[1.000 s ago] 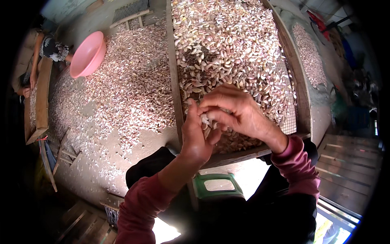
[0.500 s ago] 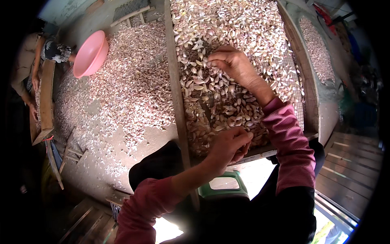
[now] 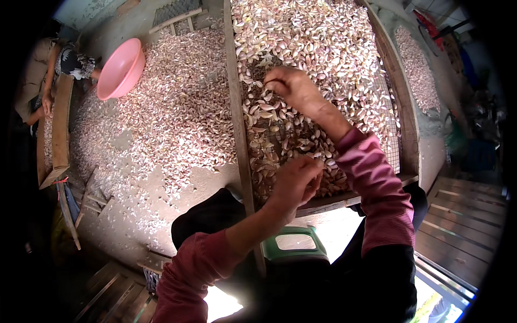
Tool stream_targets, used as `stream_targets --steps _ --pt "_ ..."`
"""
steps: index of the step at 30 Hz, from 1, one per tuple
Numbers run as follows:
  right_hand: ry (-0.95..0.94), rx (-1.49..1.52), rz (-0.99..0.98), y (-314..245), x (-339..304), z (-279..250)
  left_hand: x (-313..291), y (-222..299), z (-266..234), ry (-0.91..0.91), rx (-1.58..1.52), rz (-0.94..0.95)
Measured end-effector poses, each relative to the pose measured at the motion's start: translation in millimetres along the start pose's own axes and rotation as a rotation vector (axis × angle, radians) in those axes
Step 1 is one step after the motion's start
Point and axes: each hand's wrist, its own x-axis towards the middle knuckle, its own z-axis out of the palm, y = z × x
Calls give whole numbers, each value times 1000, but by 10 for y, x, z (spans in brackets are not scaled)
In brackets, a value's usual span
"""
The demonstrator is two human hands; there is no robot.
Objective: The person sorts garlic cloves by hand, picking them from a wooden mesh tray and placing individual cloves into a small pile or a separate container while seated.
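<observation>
Garlic cloves [image 3: 318, 32] lie thickly over the far part of a wooden-framed tray with a wire-mesh bottom [image 3: 393, 148]. Closer to me they are sparser and look darker, and mesh shows between them. My right hand [image 3: 299, 91] reaches over the tray's middle, thumb and fingers pinched together low among the cloves. Whatever sits between those fingertips is too small to make out. Above the tray's near end is my left hand [image 3: 297, 180], its fingers curled in and thumb pressed against them. Its grip hides what it holds, if anything.
More cloves [image 3: 177, 102] cover the floor on the left, around a tilted pink basin [image 3: 121, 70]. Another person's hand [image 3: 47, 102] is at a second wooden frame [image 3: 63, 129]. A green plastic stool [image 3: 296, 245] stands below the tray's near edge. Slatted wood [image 3: 463, 215] lies at the right.
My right hand has shifted slightly left among the cloves, still pinched. My left hand has moved a little up and left, its fingers still curled. The view has tilted slightly.
</observation>
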Motion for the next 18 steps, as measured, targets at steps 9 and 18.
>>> stream_targets --steps 9,18 --pt "-175 402 17 -717 -933 -429 1 326 75 418 -415 36" --pt "17 -436 -71 276 -655 0 90 -99 -16 -106 7 119"
